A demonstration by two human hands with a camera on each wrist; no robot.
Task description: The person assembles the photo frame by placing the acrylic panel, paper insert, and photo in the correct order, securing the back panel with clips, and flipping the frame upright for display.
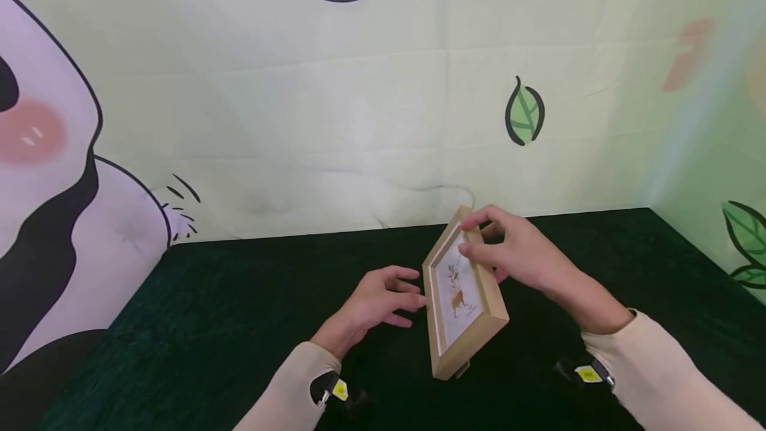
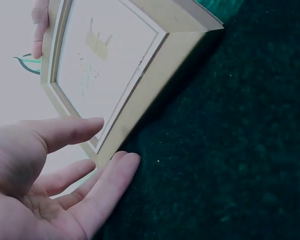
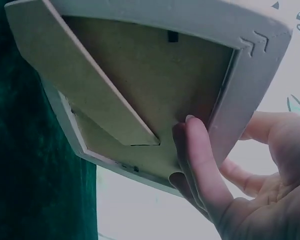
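Two hands work at one wooden picture frame (image 1: 463, 298), which stands tilted on its lower corner near the middle of the dark green bench (image 1: 209, 324), its glazed front with a small deer print turned toward the person's left. The right hand (image 1: 520, 251) holds the frame at its upper end: the thumb lies along the back board beside the fold-out stand (image 3: 95, 95), seen in the right wrist view, while the other fingers curl over the top edge onto the front. The left hand (image 1: 377, 298) sits just beside the frame's left edge, fingers relaxed and nearly straight, their tips (image 2: 122, 162) touching the lower side of the frame without gripping it. A leaf-patterned backdrop (image 1: 359, 118) hangs behind the bench.
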